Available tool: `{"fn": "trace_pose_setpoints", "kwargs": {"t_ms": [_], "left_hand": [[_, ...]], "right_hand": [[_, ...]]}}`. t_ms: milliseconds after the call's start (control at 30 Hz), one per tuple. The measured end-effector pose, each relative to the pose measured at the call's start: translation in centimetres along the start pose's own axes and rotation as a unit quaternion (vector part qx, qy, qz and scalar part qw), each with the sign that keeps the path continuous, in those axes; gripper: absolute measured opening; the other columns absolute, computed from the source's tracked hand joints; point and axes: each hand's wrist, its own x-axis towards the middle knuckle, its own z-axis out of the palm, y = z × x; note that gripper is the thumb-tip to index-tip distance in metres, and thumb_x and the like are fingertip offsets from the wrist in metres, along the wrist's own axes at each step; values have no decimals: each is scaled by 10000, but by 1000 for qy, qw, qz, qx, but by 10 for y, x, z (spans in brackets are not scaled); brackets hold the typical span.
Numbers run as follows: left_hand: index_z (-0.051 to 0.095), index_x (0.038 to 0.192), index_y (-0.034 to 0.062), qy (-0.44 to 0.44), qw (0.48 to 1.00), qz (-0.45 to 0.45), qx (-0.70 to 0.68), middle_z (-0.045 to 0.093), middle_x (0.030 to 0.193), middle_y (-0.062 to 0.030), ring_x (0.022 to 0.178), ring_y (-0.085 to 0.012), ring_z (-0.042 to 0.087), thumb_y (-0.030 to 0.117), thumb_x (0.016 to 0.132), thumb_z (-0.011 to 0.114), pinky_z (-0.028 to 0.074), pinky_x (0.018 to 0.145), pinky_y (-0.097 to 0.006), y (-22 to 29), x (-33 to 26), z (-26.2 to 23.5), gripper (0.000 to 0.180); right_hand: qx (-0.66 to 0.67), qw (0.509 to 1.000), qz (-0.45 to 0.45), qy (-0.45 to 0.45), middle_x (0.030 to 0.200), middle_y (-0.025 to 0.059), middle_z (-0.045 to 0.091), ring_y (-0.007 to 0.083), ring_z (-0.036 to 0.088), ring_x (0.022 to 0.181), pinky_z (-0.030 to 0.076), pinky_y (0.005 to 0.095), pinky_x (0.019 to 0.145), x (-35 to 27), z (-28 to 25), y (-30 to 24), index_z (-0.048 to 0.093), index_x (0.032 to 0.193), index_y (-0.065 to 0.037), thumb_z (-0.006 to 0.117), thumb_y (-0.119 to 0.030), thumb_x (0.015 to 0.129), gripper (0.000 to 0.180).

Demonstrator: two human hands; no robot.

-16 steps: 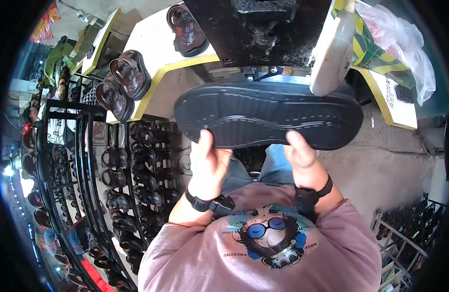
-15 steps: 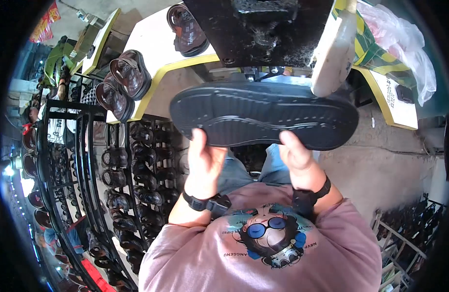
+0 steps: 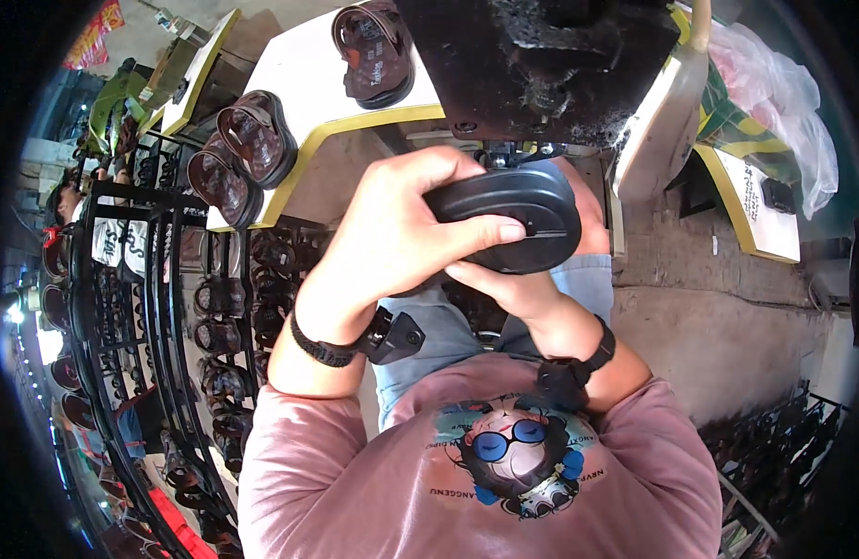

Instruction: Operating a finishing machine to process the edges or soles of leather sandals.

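Turned end-on now, black sole (image 3: 518, 214) gripped by left hand (image 3: 392, 242) and right hand (image 3: 518, 293) above white table (image 3: 304, 79).

A black shoe sole (image 3: 513, 214) is gripped between the left hand (image 3: 401, 233) and the right hand (image 3: 513, 289); faint moulded lines are seen on its matt surface. Black straps (image 3: 355, 343) are worn on both wrists. Below the hands, a dusty pink shirt (image 3: 355, 484) is printed with a blue and black figure, and pale blue jeans (image 3: 439, 340) are seen just under the wrists. Above the hands, a dark, soot-black machine (image 3: 560, 65) is set on a white table edged in yellow (image 3: 355, 121). To the upper left of the left hand, brown sandals (image 3: 252, 140) are laid out, and a black wire rack (image 3: 159, 307) stands to its left.
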Motion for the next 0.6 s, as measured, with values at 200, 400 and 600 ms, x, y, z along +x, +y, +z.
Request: {"fn": "trace_pose_setpoints", "kwargs": {"t_ms": [200, 400, 600], "left_hand": [[646, 1037, -11, 87, 949, -72, -294, 715, 952, -54, 877, -84, 653, 104, 805, 828, 520, 793, -226, -18, -25, 41, 316], [676, 1039, -18, 102, 961, -74, -245, 726, 922, -62, 850, -78, 649, 101, 802, 829, 515, 774, -219, -19, -23, 54, 306], [677, 1037, -48, 93, 960, -72, -256, 722, 938, -76, 846, -100, 655, 47, 797, 816, 527, 766, -244, -10, -24, 36, 293]], "right_hand": [[-336, 935, -63, 98, 1176, 158, 537, 329, 506, 1109, 425, 465, 943, -28, -33, -6, 502, 1280, -7, 865, -352, 713, 756], [-455, 879, -88, 113, 1234, 220, 495, 412, 480, 1141, 399, 510, 983, -45, -33, -3, 381, 1366, 15, 853, -482, 702, 954], [-249, 966, -2, 68, 1268, 230, 508, 402, 550, 1157, 452, 457, 982, -44, -7, 14, 425, 1363, 1, 830, -395, 775, 816]]}}
